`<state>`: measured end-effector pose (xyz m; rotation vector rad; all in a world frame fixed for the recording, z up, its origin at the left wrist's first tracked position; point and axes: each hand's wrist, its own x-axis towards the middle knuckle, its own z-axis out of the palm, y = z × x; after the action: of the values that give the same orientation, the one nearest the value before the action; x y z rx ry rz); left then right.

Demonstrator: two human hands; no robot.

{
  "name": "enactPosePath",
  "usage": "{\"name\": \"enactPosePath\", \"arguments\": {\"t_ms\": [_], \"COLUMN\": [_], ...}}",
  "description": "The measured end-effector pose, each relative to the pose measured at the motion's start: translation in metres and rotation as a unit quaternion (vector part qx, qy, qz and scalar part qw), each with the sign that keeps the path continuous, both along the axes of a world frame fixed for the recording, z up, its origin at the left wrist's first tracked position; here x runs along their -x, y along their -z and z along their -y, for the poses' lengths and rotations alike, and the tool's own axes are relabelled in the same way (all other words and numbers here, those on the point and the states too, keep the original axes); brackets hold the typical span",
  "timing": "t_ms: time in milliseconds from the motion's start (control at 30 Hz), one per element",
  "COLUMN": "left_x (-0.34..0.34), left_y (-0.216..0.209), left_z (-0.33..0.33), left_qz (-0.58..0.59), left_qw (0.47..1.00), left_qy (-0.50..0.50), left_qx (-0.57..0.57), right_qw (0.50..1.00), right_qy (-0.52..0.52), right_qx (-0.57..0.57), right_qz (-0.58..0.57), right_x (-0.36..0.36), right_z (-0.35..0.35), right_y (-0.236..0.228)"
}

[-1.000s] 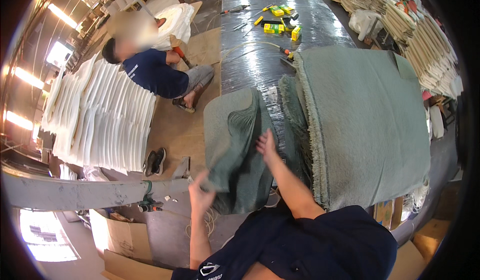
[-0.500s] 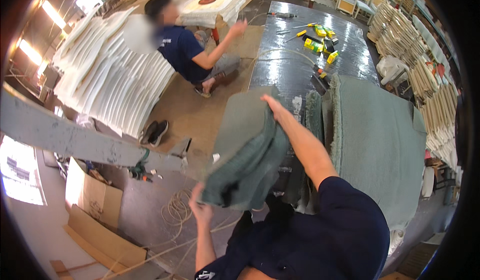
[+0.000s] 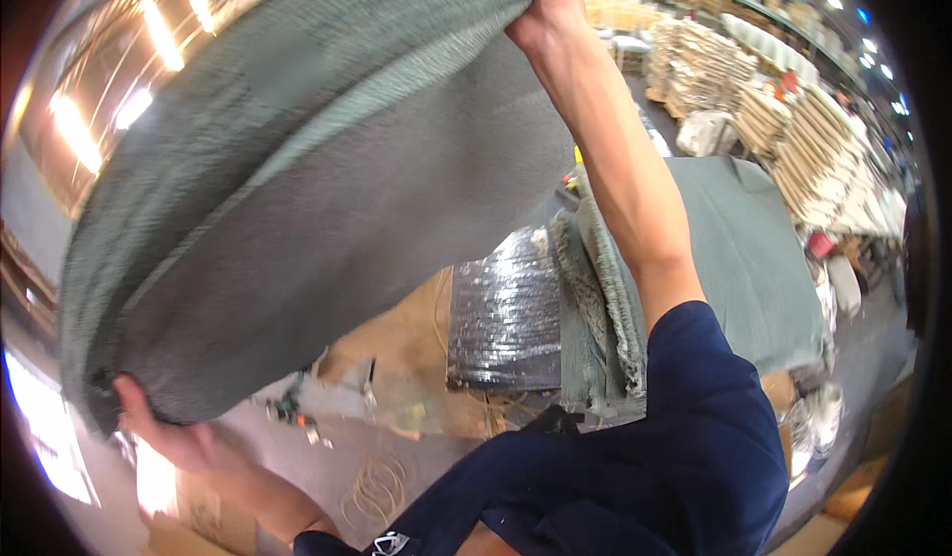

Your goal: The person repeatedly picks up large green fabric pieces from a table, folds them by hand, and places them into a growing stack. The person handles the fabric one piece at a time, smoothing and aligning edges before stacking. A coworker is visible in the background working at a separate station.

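A large, folded piece of grey-green, plush-looking fabric (image 3: 347, 229) hangs raised in front of me and sags between my hands. My left hand (image 3: 164, 432) grips its lower left corner, thumb on the near face. At the top edge, my right hand (image 3: 550, 10) is closed around the upper right corner, its fingers partly hidden by the cloth. To the right, more of the same green fabric (image 3: 739, 244) lies in a wide stack, with fuzzy-edged folded pieces (image 3: 595, 303) along its left side.
The table (image 3: 506, 303) beside the stack has a dark, shiny plastic cover. A coiled hose (image 3: 377, 492) and a power tool (image 3: 293, 407) are at the lower left, near a cardboard box (image 3: 213, 511). Pale stacked bundles (image 3: 813, 149) stand at the far right.
The fabric has been raised and spread out to the upper left, my hands moving farther apart. It now covers the area where the crouching co-worker was visible. The view has shifted too.
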<state>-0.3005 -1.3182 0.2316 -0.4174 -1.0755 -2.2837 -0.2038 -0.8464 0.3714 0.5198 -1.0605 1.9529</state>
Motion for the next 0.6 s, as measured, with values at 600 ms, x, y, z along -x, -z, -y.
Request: {"name": "enactPosePath", "arguments": {"t_ms": [600], "left_x": [0.06], "left_y": [-0.194], "left_z": [-0.292], "left_qz": [-0.092], "left_qw": [0.91], "left_qy": [0.404], "left_qx": [0.015], "right_qw": [0.886], "right_qy": [0.435], "right_qx": [-0.142], "right_qz": [-0.081], "right_x": [-0.265], "right_z": [0.026], "right_y": [-0.151]}}
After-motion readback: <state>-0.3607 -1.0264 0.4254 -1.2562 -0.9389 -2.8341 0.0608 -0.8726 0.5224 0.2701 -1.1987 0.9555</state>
